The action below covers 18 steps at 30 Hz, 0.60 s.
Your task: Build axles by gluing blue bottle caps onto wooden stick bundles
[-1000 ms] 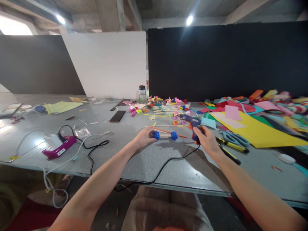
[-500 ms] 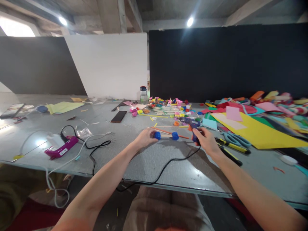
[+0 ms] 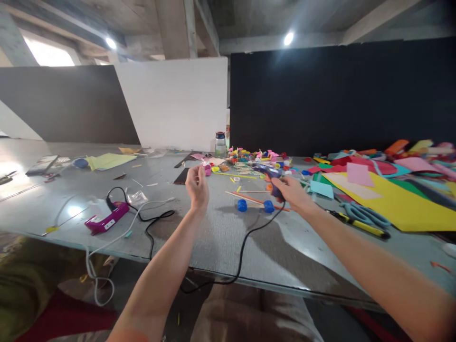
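My right hand is wrapped round the handle of a dark blue hot glue gun, raised over the table with its nozzle pointing left. Its black cord droops to the table's front edge. My left hand is lifted beside the dark phone, fingers curled together; what they hold, if anything, I cannot make out. Between my hands, a small piece with blue caps at both ends rests on the table, untouched. Just behind it lie an orange stick and a thin wooden stick.
Blue-handled scissors, yellow-black pliers and a yellow sheet lie at right. A purple power strip with cables sits at left. Colourful small parts and a bottle stand at the back.
My left hand has let go of the blue-capped piece and moved up and left. My right hand has lifted the glue gun slightly up and left. The view has shifted a little left.
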Each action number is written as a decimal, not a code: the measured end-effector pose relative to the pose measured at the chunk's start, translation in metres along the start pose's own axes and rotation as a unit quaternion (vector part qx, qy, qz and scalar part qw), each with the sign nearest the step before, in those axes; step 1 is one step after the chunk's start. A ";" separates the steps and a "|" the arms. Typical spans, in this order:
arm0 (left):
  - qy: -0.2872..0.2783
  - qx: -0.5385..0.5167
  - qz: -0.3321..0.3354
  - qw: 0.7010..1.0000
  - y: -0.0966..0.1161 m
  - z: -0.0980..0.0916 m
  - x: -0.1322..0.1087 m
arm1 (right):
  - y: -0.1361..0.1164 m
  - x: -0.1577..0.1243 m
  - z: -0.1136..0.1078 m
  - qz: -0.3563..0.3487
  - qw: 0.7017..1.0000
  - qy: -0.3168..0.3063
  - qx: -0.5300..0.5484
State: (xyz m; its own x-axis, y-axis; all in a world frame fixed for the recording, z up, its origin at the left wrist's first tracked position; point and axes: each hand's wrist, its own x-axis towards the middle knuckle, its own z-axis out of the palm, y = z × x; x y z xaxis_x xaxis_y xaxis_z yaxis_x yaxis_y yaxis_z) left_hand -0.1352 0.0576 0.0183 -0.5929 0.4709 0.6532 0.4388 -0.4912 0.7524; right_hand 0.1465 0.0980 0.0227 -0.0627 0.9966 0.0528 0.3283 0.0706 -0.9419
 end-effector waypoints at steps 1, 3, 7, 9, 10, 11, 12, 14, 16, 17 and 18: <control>0.034 -0.013 0.008 0.999 0.003 -0.003 0.002 | -0.010 0.007 0.016 0.002 1.000 -0.018 -0.013; 0.083 -0.038 0.023 0.996 0.007 -0.008 0.006 | -0.029 0.021 0.052 0.008 0.998 -0.054 -0.043; 0.134 -0.075 0.029 0.988 0.007 -0.016 0.014 | -0.054 0.044 0.131 0.011 0.988 -0.108 -0.107; 0.158 -0.087 0.018 0.983 0.002 -0.020 0.019 | -0.060 0.051 0.163 0.009 0.981 -0.129 -0.142; 0.169 -0.092 0.010 0.981 -0.001 -0.021 0.022 | -0.061 0.053 0.176 0.006 0.977 -0.137 -0.161; 0.179 -0.096 0.002 0.979 -0.004 -0.022 0.024 | -0.062 0.055 0.187 0.002 0.973 -0.142 -0.181; 0.187 -0.100 -0.007 0.977 -0.006 -0.023 0.026 | -0.062 0.056 0.196 -0.003 0.969 -0.145 -0.201; 0.193 -0.107 -0.021 0.975 -0.011 -0.023 0.028 | -0.062 0.058 0.208 -0.014 0.959 -0.145 -0.245; 0.192 -0.111 -0.031 0.975 -0.014 -0.023 0.028 | -0.060 0.059 0.214 -0.025 0.946 -0.139 -0.291; 0.189 -0.113 -0.035 0.975 -0.015 -0.022 0.027 | -0.058 0.059 0.215 -0.030 0.939 -0.134 -0.315; 0.187 -0.113 -0.038 0.975 -0.015 -0.021 0.026 | -0.057 0.059 0.215 -0.037 0.932 -0.130 -0.337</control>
State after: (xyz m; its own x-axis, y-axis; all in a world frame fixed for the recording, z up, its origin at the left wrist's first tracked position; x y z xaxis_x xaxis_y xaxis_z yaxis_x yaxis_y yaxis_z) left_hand -0.1714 0.0613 0.0220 -0.8409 0.2337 0.4881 0.2486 -0.6343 0.7320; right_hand -0.0780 0.1437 0.0079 -0.3062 0.9503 -0.0558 0.8254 0.2359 -0.5128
